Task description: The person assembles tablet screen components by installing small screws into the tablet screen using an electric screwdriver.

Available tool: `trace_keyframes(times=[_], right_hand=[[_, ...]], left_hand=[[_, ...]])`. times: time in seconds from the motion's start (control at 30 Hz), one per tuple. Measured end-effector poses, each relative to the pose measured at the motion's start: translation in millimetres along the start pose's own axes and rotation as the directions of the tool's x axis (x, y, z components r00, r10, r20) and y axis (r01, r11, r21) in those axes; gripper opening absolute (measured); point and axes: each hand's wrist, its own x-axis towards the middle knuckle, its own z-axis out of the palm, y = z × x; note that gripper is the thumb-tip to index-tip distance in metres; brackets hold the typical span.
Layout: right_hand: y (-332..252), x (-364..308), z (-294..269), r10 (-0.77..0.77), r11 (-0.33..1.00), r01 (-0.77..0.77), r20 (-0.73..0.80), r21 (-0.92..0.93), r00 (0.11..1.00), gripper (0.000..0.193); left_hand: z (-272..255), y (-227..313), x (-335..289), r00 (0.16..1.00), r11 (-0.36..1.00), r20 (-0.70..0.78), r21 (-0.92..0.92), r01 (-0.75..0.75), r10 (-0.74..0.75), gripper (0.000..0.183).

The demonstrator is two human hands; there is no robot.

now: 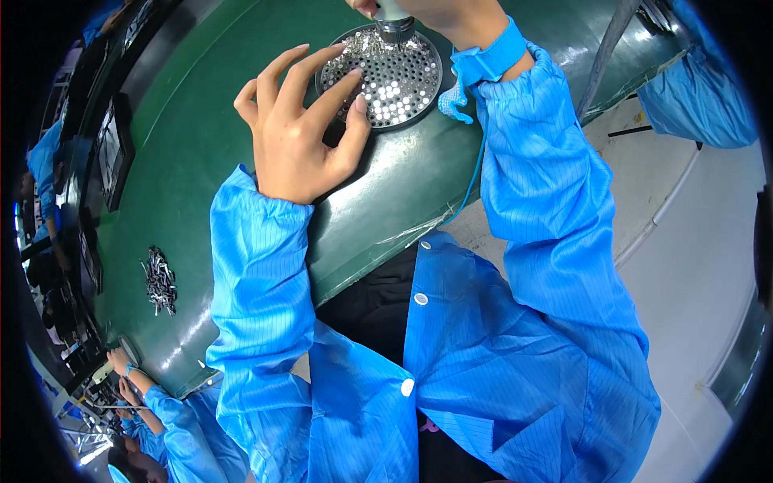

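A round dark plate (411,111) full of small holes lies on the green table. Many of its holes hold shiny silver discs, and small loose metal pieces (366,44) cluster on its far part. My left hand (302,133) is open, its fingers spread over the plate's left side with the fingertips at the surface. At the top edge of the picture, my right hand (459,18) grips a pale tool with a silver cylindrical end (394,30), which stands over the plate's far part. The picture cuts off the tool's upper part.
A heap of small dark metal parts (159,282) lies on the green table (185,169) to the left. A blue wrist strap (491,60) with a cord hangs from my right wrist. A grey hose (605,56) runs at the right. Another person's blue sleeve (189,427) shows lower left.
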Motion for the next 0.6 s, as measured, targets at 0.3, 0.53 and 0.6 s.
trace_keyframes(times=[0.3, 0.53, 0.6], right_hand=[[-2.4, 1.8, -3.2, -0.003, 1.0, 0.003, 0.006, 0.004, 1.0, 0.014], [-2.2, 0.6, -1.9, -0.025, 1.0, 0.025, 0.0, -0.011, 1.0, 0.014], [-2.6, 0.6, -3.0, -0.027, 0.999, 0.027, -0.004, -0.029, 1.0, 0.014]], left_hand=[[-0.3, 3.0, 3.8, 1.0, 0.999, 0.007, 0.044, -0.026, 0.026, 0.019], [-2.6, 2.3, 2.7, 0.999, 0.999, -0.005, 0.019, -0.036, 0.037, 0.018], [-2.9, 3.0, 3.5, 0.999, 0.999, -0.007, 0.013, -0.04, 0.04, 0.019]])
